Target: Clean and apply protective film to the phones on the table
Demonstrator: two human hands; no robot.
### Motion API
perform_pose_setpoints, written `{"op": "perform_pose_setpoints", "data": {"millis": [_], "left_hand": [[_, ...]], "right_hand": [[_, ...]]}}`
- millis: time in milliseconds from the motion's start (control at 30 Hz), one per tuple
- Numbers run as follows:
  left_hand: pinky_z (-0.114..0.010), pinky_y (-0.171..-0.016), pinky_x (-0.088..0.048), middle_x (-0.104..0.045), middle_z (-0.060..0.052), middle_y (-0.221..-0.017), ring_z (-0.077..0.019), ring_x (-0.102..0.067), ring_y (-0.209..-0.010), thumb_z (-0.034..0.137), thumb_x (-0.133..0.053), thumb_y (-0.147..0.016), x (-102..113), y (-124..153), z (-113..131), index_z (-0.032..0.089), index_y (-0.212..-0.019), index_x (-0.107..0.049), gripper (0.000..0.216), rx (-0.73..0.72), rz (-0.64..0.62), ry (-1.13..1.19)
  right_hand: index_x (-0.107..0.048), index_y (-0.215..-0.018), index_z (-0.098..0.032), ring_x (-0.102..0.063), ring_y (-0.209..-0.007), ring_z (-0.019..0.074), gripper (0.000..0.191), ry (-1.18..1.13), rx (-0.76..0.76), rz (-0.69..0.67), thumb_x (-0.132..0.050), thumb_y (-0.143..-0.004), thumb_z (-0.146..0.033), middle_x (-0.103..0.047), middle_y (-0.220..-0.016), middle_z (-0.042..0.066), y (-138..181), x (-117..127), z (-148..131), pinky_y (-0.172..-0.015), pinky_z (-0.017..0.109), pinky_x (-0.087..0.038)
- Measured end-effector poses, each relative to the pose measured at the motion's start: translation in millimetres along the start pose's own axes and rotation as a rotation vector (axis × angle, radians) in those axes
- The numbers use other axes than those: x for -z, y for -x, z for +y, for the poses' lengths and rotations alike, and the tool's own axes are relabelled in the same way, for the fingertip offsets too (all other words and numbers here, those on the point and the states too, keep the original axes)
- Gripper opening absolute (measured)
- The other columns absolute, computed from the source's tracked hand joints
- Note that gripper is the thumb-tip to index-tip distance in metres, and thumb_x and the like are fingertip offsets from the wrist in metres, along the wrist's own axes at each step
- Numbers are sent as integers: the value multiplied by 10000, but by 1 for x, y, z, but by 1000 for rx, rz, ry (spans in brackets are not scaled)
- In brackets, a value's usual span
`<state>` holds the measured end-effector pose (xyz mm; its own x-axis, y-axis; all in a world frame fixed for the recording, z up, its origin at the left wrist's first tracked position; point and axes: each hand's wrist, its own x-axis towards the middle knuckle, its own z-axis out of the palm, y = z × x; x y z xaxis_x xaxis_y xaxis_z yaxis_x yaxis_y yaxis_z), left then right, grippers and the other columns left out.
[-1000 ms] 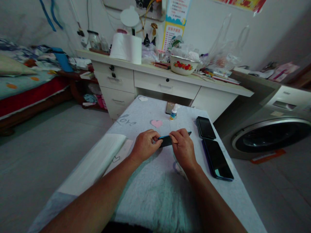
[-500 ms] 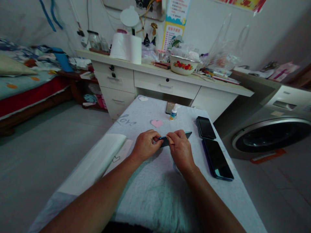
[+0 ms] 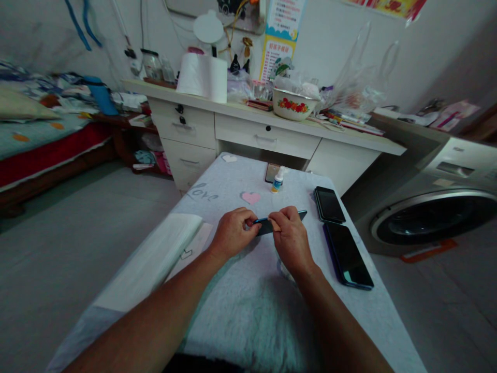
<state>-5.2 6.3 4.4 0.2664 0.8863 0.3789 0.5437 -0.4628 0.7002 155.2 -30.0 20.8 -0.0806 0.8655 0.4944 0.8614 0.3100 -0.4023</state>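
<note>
Two hands (image 3: pixel 233 235) (image 3: pixel 291 238) on phone (image 3: pixel 266 226), mid-table (image 3: pixel 233 311).

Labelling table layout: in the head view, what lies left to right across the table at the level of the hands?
Folded white cloth → left hand → dark thin phone held tilted on its edge → right hand → long black phone lying flat near the table's right edge.

A small table (image 3: pixel 240 311) under a pale cloth carries two dark phones (image 3: pixel 329 204) (image 3: pixel 347 255) along its right edge. A small dropper bottle (image 3: pixel 277 182) stands near the far edge beside what may be another phone (image 3: pixel 271 172), and a white folded sheet (image 3: pixel 155 259) lies along the left edge.
</note>
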Motion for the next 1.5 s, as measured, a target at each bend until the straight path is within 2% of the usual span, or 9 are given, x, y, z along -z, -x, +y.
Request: {"op": "perform_pose_setpoints", "data": {"millis": [233,500,800,1133,1500], "left_hand": [[-213,-564,-346,-561,18,-653,-87,-481,-595,183,-652,-717,0,0,0,157,-673,-632,55,-7,2,-4],[-210,-565,-350,-567,14,-664,-90,-488,-606,187,-652,-723,-1,0,-4,160,-698,-638,40,-13,-4,-7],[-211,-566,-344,-560,18,-652,-87,-481,-598,183,-652,-721,0,0,0,154,-681,-633,52,1,-7,-19],[-209,-564,-342,-548,22,-641,-82,-477,-586,177,-650,-716,1,0,0,153,-656,-620,71,-10,3,-6],[-213,-564,-344,-558,15,-658,-89,-481,-600,180,-647,-724,0,0,1,156,-686,-635,47,0,-12,-3]], "right_hand": [[-677,-888,-202,-520,-706,125,219,10,-54,-36,-465,-887,-149,-515,-906,43,-1,5,1,-647,233,-409],[-666,-835,-194,-525,-713,121,241,-45,-34,-26,-443,-870,-113,-523,-908,45,-1,2,0,-645,225,-419],[-673,-869,-183,-524,-749,144,225,38,-25,-27,-451,-886,-151,-518,-924,58,0,6,-2,-661,250,-424],[-667,-879,-171,-523,-732,162,222,105,-72,82,-446,-897,-175,-535,-890,70,-4,8,12,-659,277,-429],[-658,-929,-168,-542,-798,160,206,15,17,-3,-460,-876,-145,-528,-946,72,0,0,-5,-718,269,-452]]}}
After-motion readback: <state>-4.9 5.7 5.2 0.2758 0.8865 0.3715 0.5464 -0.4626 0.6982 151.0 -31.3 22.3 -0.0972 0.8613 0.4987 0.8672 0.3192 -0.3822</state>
